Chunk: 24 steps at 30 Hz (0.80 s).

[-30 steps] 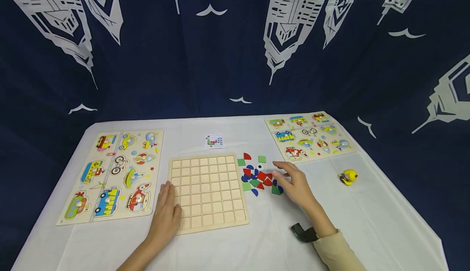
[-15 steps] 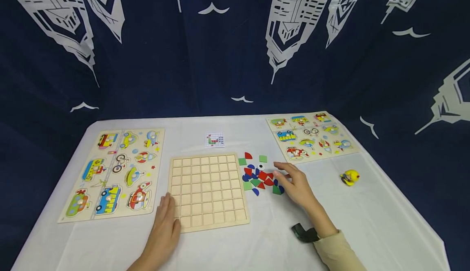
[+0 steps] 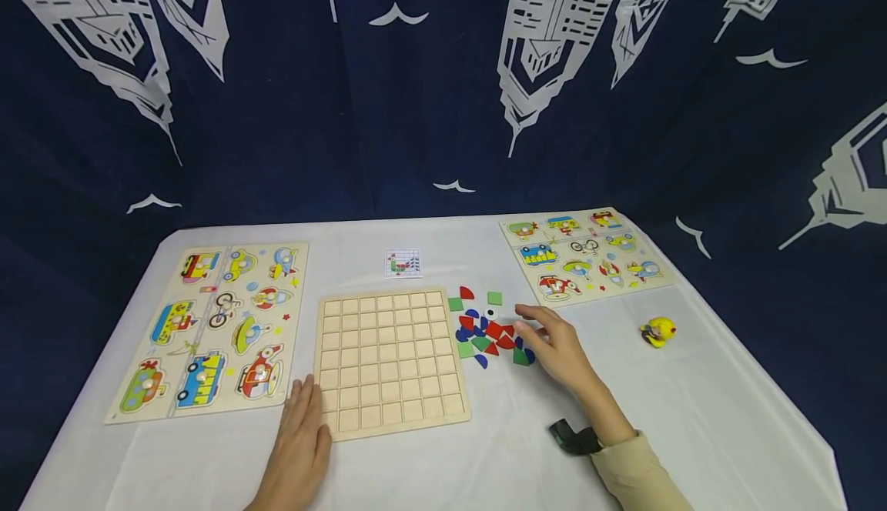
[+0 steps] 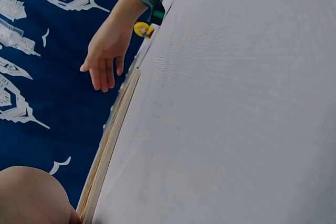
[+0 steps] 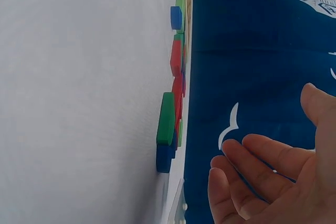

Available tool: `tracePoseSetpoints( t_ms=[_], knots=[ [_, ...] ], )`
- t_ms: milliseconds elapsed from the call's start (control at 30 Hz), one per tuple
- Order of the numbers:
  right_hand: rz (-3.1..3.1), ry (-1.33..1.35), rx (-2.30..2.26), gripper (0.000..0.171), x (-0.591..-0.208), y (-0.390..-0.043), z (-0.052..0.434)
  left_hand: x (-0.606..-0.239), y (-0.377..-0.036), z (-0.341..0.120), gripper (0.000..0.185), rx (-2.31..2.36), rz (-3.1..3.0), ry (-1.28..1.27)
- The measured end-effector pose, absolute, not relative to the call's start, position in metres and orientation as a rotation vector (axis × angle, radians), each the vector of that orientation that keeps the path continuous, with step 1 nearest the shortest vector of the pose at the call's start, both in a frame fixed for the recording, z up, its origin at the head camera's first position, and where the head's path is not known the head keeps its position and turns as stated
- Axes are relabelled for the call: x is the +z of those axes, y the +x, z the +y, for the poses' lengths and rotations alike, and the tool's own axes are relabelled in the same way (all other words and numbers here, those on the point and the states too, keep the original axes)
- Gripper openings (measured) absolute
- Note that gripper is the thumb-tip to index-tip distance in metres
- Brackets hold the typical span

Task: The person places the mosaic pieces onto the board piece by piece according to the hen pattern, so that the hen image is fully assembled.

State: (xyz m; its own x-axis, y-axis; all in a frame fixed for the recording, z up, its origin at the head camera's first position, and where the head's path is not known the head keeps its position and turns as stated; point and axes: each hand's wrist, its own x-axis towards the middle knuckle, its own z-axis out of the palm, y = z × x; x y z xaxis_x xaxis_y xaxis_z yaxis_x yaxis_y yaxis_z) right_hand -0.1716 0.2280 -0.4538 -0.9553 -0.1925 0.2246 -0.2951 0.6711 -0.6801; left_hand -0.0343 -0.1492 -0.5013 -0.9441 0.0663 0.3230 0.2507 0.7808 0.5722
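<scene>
A wooden grid board (image 3: 391,361) with empty square cells lies in the middle of the white table. My left hand (image 3: 299,435) lies flat on the cloth at the board's near left corner, fingers straight. My right hand (image 3: 554,345) hovers open beside a pile of red, blue and green shape pieces (image 3: 488,332) to the right of the board, holding nothing. The right wrist view shows those pieces (image 5: 169,119) edge-on and my relaxed fingers (image 5: 262,171). In the left wrist view my right hand (image 4: 105,51) hangs open past the board's edge (image 4: 110,145).
A small pattern card (image 3: 403,263) lies behind the board. Vehicle peg puzzles sit at the left (image 3: 208,326) and the far right (image 3: 585,253). A yellow toy figure (image 3: 657,332) stands at the right. A dark blue curtain with a white city print hangs behind the table.
My left hand has slid back off the board's left edge toward me onto the cloth. My right hand has stayed by the pile.
</scene>
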Motion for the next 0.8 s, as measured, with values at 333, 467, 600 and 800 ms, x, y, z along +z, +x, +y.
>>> tracePoseSetpoints(
  t_ms=[333, 467, 600, 800],
  knots=[
    [-2.764, 0.391, 1.138, 0.040, -0.452, -0.169, 0.226, -0.500, -0.036, -0.149, 0.055, -0.933, -2.689, -0.246],
    [-2.766, 0.393, 1.143, 0.040, -0.452, -0.168, 0.225, -0.500, -0.036, -0.150, 0.057, -0.939, -2.697, -0.230],
    [-2.775, 0.405, 1.139, 0.038, -0.451, -0.170, 0.227, -0.499, -0.036, -0.151, 0.057, -0.955, -2.699, -0.225],
    [-2.790, 0.482, 0.980, 0.035, -0.438, -0.183, 0.232, -0.501, -0.037, -0.152, 0.057, -0.958, -2.678, -0.254]
  ],
)
